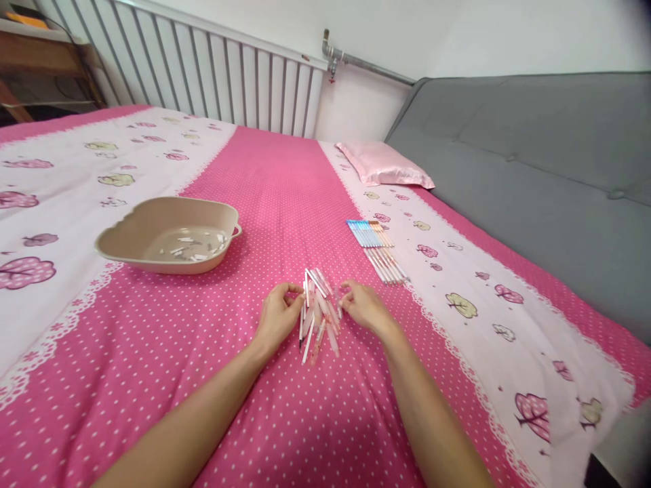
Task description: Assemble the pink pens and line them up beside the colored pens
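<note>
So the left hand and right hand are flanking a messy pile of slim pink and white pen pieces on the pink polka-dot bedspread, fingers curling in at its edges, and honestly I can't tell if either one's actually pinching anything. Two neat rows of pens are lying off to the right, while a tan basin with little white and grey bits is sitting over left.

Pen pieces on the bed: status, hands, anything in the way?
Left hand at left edge of the pen pieces, right hand at right edge; grips unclear. Pieces jumbled on pink bedding. No obstruction seen; tan basin off to the left.
</note>
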